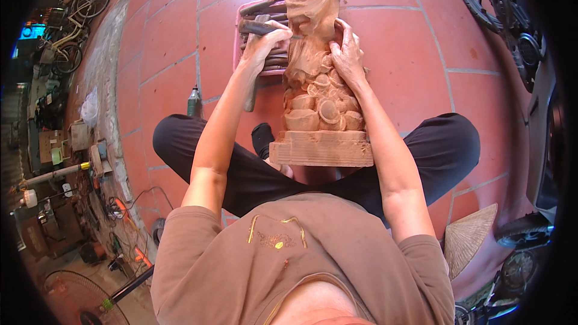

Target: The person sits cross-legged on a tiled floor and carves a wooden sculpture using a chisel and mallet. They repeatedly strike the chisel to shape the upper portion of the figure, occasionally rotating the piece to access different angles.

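Observation:
A carved wooden statue (316, 66) with draped folds and clustered round shapes stands on a block base between my bent legs; its top runs past the upper edge. My left hand (265, 45) is closed round a carving tool (255, 27) with a thick dark handle, held against the statue's left side. The tool's working end is too small to make out. On the statue's right side, my right hand (348, 51) grips the wood, thumb in front and fingers round the edge. Behind my left hand is a pink tray (236, 54) of several long tools.
A wooden handle (250, 97) shows below my left wrist. A dark green bottle (194, 102) stands by my left knee. Motorbikes line the right side, with a conical hat (471, 239) near them. Bicycles, cables, tools and a fan (81, 301) crowd the left.

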{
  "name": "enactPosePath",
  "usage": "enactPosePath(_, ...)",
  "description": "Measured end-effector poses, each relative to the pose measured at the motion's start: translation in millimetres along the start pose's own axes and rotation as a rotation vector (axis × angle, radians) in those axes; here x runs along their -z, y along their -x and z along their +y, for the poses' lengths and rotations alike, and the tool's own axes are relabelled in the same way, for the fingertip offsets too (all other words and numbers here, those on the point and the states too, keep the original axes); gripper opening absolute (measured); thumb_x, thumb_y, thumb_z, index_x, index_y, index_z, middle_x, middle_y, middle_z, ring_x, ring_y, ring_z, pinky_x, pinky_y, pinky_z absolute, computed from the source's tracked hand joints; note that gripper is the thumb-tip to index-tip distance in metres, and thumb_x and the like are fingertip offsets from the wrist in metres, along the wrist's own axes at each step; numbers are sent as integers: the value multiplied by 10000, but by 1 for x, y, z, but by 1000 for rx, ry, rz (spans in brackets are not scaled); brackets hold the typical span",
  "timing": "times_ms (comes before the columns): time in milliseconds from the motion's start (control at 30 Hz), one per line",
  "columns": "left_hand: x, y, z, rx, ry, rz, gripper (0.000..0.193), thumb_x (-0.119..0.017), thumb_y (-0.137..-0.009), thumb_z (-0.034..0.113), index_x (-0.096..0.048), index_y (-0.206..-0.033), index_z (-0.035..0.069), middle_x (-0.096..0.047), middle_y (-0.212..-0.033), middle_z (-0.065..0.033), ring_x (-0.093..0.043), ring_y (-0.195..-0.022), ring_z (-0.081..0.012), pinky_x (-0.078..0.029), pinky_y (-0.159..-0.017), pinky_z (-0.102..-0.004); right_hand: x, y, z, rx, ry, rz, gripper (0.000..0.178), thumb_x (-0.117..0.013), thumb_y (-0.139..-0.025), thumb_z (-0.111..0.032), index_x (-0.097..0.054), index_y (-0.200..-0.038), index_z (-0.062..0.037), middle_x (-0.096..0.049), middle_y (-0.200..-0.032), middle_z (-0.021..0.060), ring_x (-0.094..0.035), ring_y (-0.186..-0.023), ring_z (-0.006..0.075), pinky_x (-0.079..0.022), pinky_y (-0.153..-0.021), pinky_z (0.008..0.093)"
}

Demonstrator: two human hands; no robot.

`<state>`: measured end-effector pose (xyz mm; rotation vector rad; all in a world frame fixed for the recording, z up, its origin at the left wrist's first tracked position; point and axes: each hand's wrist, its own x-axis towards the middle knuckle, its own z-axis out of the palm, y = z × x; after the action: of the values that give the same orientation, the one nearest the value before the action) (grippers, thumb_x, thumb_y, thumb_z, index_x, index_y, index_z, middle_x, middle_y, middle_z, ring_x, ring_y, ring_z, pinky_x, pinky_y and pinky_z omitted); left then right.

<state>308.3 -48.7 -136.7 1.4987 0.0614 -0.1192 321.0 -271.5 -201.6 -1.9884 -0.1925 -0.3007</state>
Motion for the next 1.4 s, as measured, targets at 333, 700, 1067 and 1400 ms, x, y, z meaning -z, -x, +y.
enactPosePath(333, -3, 6, -1, 38, -31, -29, 34, -669, -879, 66, -664, -891, 35, -629, -774, -43, -594, -724, -126, -496, -708, -279, 2, 3, -4, -10, -19, -14, 560, -577, -856, -88, -466, -1401, -157, -616, -1325, 99, -525, -1275, 292, -429, -1056, 478)
enactPosePath(700, -9, -3, -13, -71, -37, 37, 99, -702, -882, 119, -659, -929, 44, -642, -823, -39, -597, -761, -120, -503, -735, -293, 0, 0, -2, -10, 5, -12, 564, -583, -861, -55, -467, -1406, -137, -610, -1334, 108, -540, -1269, 293, -430, -1068, 461)
enactPosePath(1067, 4, -6, -16, -30, 120, -13, 84, -685, -925, 115, -664, -966, 46, -659, -862, -49, -635, -807, -142, -521, -796, -301, 3, 2, -8, -14, 0, -23, 562, -591, -872, -25, -464, -1413, -111, -590, -1350, 140, -546, -1281, 294, -442, -1078, 432)
enactPosePath(1400, 16, -2, -19, 93, 140, -91, 86, -690, -891, 149, -654, -891, 71, -651, -786, -40, -626, -751, -151, -502, -747, -309, -1, -1, 1, 10, 0, -6, 555, -578, -854, -69, -472, -1394, -139, -628, -1312, 89, -536, -1267, 291, -450, -1051, 453)
